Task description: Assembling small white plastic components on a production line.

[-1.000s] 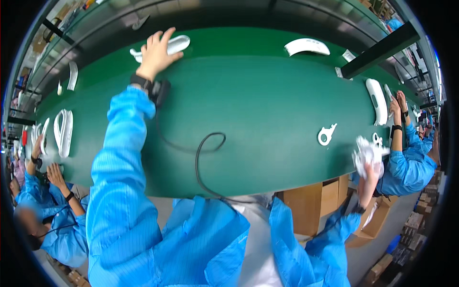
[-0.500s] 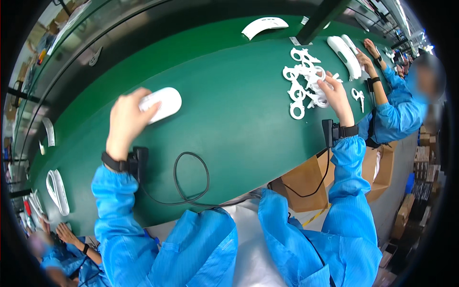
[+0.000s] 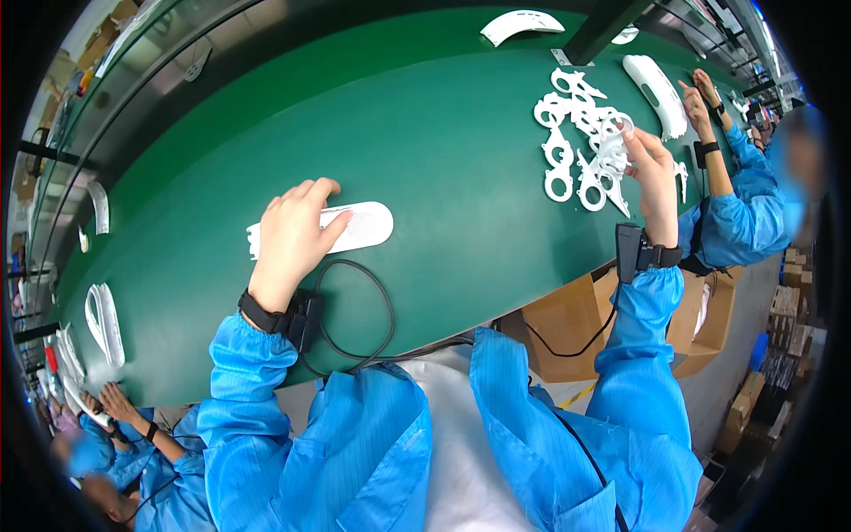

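Note:
On the green table, a white oblong plastic cover (image 3: 370, 224) with a perforated, rounded end lies nearly flat. My left hand (image 3: 291, 232) is laid over its other end, thumb on the top and fingers bent across the far edge. At the right, my right hand (image 3: 654, 168) pinches a white ring-shaped plastic part (image 3: 618, 124) between thumb and fingers, raised at the near side of a loose cluster of similar ring parts (image 3: 558, 152). The fingertips under the held ring are partly hidden.
A black cable (image 3: 390, 306) loops beside my left wrist. A dark post (image 3: 603, 31) rises at the far edge near a curved white shell (image 3: 521, 25). Another long white shell (image 3: 654, 93) lies near a co-worker's hand (image 3: 696, 106). Cardboard boxes (image 3: 567, 324) stand below the table edge.
My left hand has moved right and nearer with the cover, which was tilted and now lies flatter. My right hand has lifted a ring part from the cluster.

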A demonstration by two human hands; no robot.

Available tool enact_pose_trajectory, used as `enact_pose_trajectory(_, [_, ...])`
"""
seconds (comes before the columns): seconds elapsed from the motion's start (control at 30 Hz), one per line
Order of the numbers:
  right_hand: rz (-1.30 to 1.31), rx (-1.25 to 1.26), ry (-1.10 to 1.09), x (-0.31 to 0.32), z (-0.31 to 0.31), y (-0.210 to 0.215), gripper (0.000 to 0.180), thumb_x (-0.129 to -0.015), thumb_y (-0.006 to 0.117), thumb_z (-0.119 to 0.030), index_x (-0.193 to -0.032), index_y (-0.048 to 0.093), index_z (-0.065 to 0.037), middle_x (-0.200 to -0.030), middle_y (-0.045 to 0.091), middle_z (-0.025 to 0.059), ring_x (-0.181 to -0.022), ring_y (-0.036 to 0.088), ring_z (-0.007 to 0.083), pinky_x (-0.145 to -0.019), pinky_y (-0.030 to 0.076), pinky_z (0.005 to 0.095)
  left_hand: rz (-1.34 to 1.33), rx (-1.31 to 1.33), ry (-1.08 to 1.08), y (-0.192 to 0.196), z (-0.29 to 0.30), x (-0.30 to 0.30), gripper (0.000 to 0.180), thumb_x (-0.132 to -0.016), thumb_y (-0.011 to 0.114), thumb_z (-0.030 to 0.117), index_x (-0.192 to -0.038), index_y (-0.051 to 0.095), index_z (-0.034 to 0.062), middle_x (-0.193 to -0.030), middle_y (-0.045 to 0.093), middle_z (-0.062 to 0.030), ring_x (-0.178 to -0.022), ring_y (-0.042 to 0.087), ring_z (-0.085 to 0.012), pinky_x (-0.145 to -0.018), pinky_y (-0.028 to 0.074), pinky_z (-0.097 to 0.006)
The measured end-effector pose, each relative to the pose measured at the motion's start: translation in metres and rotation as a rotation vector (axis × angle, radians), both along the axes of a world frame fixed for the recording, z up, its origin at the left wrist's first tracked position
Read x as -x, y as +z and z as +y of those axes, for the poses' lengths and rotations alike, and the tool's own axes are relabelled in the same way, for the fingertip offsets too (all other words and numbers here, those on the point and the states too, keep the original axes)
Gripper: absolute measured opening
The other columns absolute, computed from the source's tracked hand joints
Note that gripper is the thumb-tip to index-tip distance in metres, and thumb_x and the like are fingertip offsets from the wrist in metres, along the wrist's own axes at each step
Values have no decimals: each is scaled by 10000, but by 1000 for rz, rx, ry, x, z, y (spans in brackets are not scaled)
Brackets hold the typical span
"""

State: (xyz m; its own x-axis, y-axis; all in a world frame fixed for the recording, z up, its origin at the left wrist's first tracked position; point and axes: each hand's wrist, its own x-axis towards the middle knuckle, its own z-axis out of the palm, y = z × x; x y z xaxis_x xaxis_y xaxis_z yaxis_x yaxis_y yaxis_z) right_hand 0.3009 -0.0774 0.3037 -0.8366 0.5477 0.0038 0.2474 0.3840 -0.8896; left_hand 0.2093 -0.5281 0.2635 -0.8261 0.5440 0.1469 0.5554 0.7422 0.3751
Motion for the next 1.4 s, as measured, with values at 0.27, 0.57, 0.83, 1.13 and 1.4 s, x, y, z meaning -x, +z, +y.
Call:
enact_pose_trajectory(0.27, [122,276,27,9,-26,-5,246,-883,685,-234,-985,678,-10,-744,509,-28,-627,449,43,-547,344,203,9,0,116,-1,16,-27,191,-803,695,231,-913,669,77,-823,654,-108,-787,625,-285,-775,446,-392])
enact_pose_trajectory(0.57, [16,996,301,4,-138,-41,93,-899,608,-102,-920,526,-141,-718,605,23,-536,460,42,-470,370,199,235,-474,-101,18,41,-49,270,-744,730,123,-993,655,52,-870,618,-96,-820,587,-275,-740,437,-355])
enact_pose_trajectory(0.83, [-60,1258,466,-5,-229,-33,217,-997,461,-268,-1057,512,-66,-776,568,37,-558,451,77,-501,386,211,-630,-696,0,13,46,-53,170,-923,574,125,-854,629,-21,-602,530,2,-552,460,-63,-490,345,-262])
enact_pose_trajectory(1.13, [525,-537,655,-16,-236,-30,348,-655,697,29,-991,696,-62,-1157,585,92,-901,578,263,-823,481,339,-803,-713,106,24,11,-50,195,-910,587,123,-844,655,-48,-636,561,47,-567,442,-21,-488,349,-230])
enact_pose_trajectory(1.4, [445,-553,681,-7,-252,-42,178,-718,725,-7,-889,684,-31,-980,696,74,-940,635,261,-768,483,357,165,-341,117,46,-30,-34,221,-742,733,115,-932,681,13,-786,633,-88,-694,601,-225,-610,476,-319])
